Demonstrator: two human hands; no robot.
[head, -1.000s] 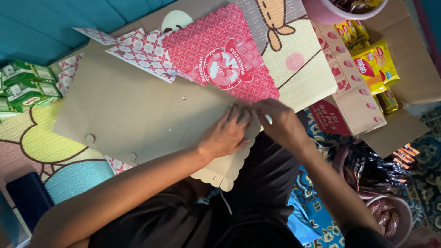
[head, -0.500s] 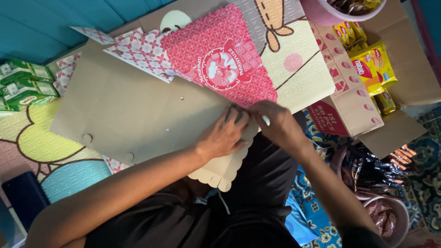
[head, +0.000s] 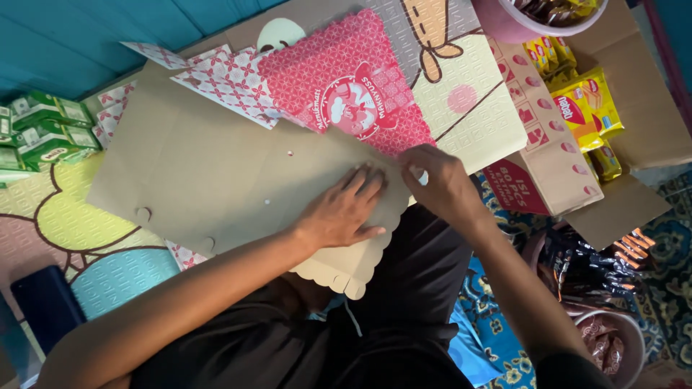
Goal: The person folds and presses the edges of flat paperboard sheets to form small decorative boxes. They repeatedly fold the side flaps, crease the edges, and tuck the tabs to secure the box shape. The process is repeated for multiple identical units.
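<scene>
Teal wall boards back a pastel cartoon play mat (head: 86, 223). At 9 o'clock: green cartons (head: 40, 133), stacked. Centre: flat brown cardboard box blank (head: 216, 180), plain side up, scalloped edge toward the person; printed red panel (head: 346, 86) lies unfolded at 12 o'clock. Left hand (head: 342, 212) flat, fingers spread, pressing the blank down. Right hand (head: 440, 184) at the blank's right edge, fingertips pinched on a flap. Judgement: folding barely begun, no walls raised. At 2 o'clock: yellow snack packets (head: 584, 108) in an open carton.
</scene>
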